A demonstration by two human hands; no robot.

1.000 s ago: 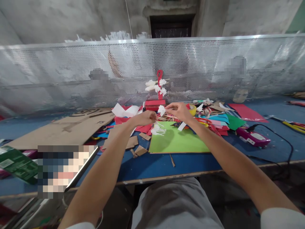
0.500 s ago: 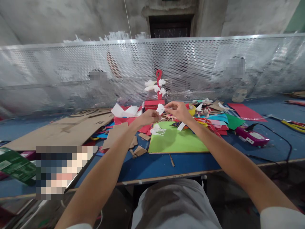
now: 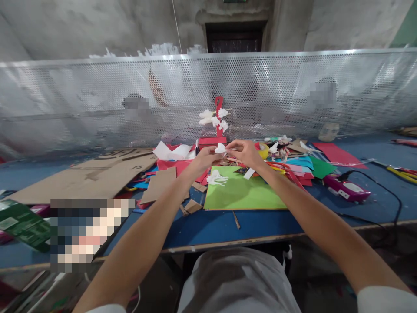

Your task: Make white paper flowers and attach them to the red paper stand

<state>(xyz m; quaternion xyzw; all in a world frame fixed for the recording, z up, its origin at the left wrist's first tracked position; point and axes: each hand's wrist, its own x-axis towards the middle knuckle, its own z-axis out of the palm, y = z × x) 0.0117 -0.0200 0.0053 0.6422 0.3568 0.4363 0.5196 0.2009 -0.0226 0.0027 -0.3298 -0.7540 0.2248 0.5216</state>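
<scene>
Between my fingertips is a small white paper flower [image 3: 220,148], held up above the far edge of a lime-green sheet [image 3: 244,193]. My left hand [image 3: 206,157] pinches it from the left. From the right, my right hand [image 3: 243,151] has thumb and forefinger closed at its base. Below my left hand, a bunch of white paper pieces with thin stems [image 3: 216,178] lies on the green sheet. Just beyond my hands stands a red paper stand with a hooked top [image 3: 219,103], bearing several white paper flowers [image 3: 215,121].
Flat cardboard [image 3: 81,176] covers the left of the blue table [image 3: 195,228]. A phone-like screen, blurred out [image 3: 91,232], and a green box [image 3: 24,224] lie front left. Yellow tape [image 3: 263,151], red paper [image 3: 337,154] and a purple device [image 3: 348,189] with a cable lie right. A perforated metal panel [image 3: 276,95] stands behind.
The white flower has turned between my fingers and now shows a smoother, pointed side. My left hand has come slightly closer to the right one.
</scene>
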